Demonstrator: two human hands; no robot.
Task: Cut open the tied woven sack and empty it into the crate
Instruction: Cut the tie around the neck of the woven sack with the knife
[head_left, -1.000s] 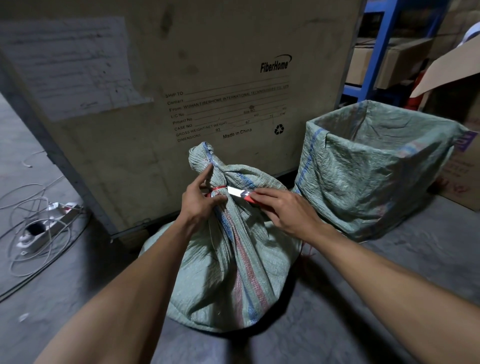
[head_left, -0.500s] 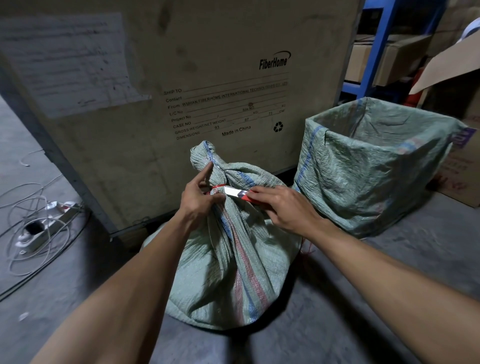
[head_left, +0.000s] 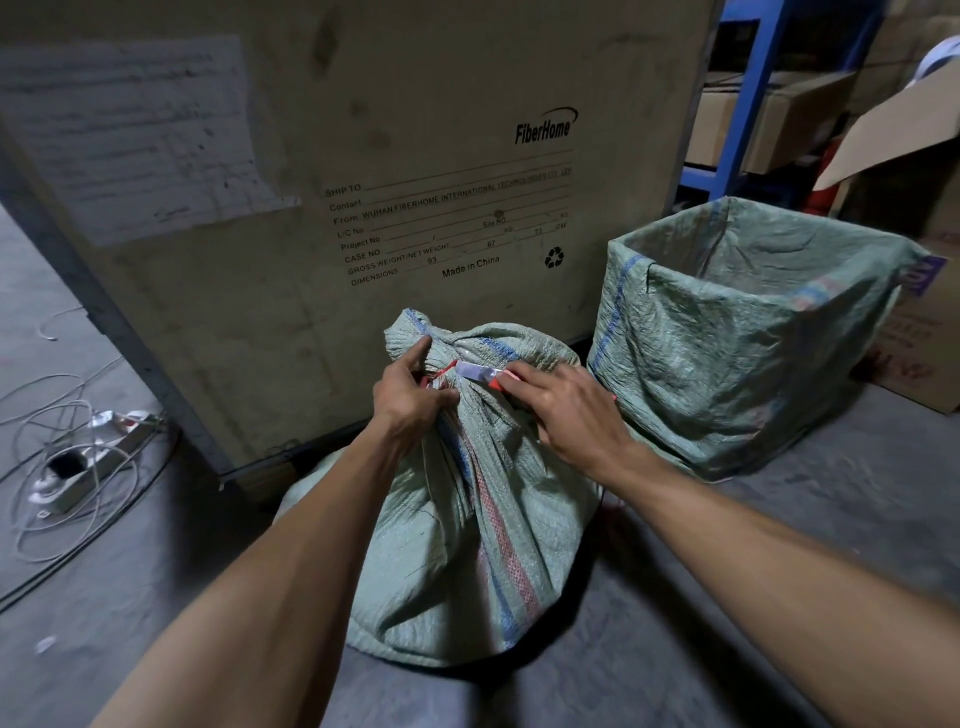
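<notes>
A full green woven sack (head_left: 467, 545) with blue and red stripes stands on the floor, its neck tied with a red string (head_left: 441, 371). My left hand (head_left: 410, 395) pinches the gathered neck just below the tie. My right hand (head_left: 566, 410) holds a utility knife (head_left: 480, 373) with a red handle, its silver blade lying against the red string. To the right stands the crate (head_left: 753, 338), square, open at the top and lined with the same green woven cloth.
A large FiberHome wooden shipping case (head_left: 363, 156) rises right behind the sack. A power strip with tangled white cables (head_left: 78, 462) lies on the floor at left. Blue shelving (head_left: 748, 93) and cardboard boxes (head_left: 914, 260) stand behind the crate.
The knife blade stays at the red tie while both hands shift slightly; my left hand's grip on the neck has tightened a little. The sack remains tied.
</notes>
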